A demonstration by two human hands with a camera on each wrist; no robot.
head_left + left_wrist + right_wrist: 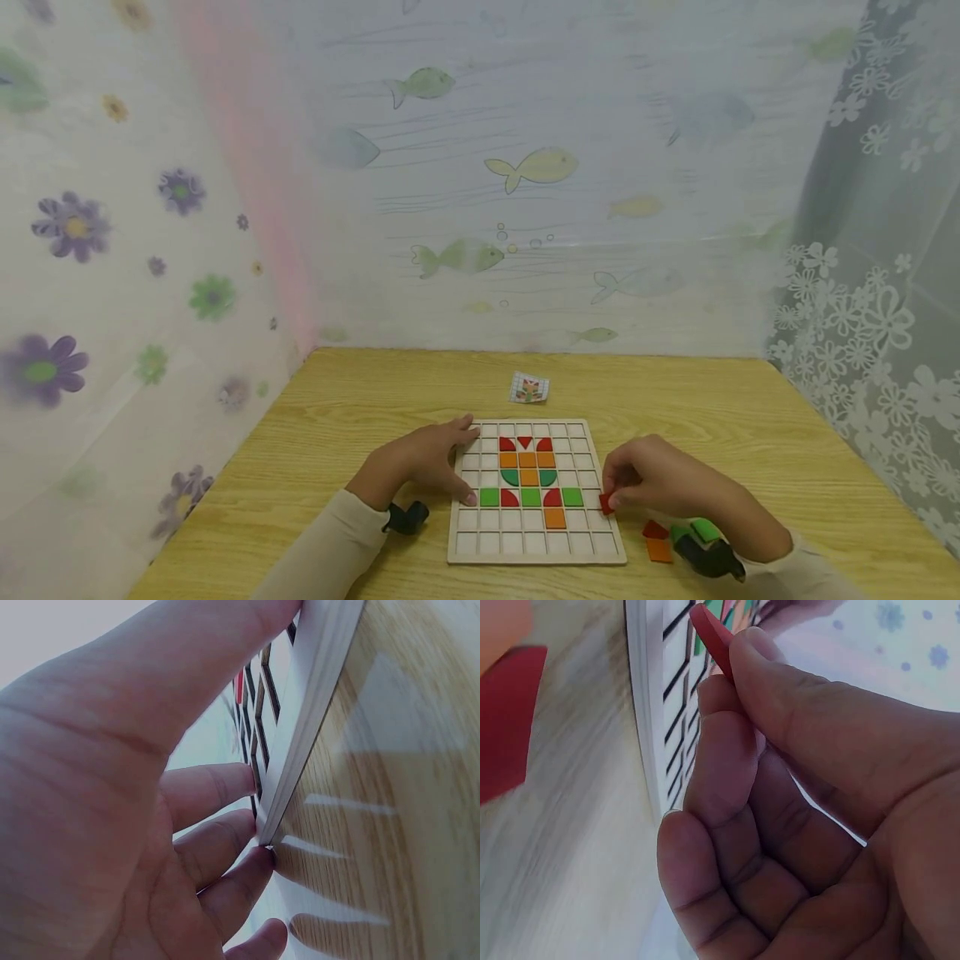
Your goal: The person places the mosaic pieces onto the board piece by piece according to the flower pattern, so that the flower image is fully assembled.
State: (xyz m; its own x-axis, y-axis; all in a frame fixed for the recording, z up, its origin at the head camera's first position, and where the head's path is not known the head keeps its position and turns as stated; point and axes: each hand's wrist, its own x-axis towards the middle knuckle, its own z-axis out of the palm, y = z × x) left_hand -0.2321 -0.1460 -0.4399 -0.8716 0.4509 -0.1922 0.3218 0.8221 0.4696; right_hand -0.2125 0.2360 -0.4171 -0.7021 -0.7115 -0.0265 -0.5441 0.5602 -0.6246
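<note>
A wooden grid board [487, 544] lies on the table, with red, orange and green tiles set in its cells in a symmetrical figure. My left hand [431, 457] rests at the board's left edge, its thumb and fingers spread apart and touching the rim. Over the board's right edge, my right hand [663, 477] pinches a small red tile [715, 639] between thumb and fingertip. The tile's full outline is partly covered by the fingers. An orange tile [555, 518] sits alone in a lower row of the grid.
Loose tiles lie right of the board: a red one [656, 529], an orange one [659, 551] and a green one [705, 529], partly behind the right wrist's black strap [708, 558]. A small printed picture card [529, 388] lies beyond the board. Patterned sheets surround the table.
</note>
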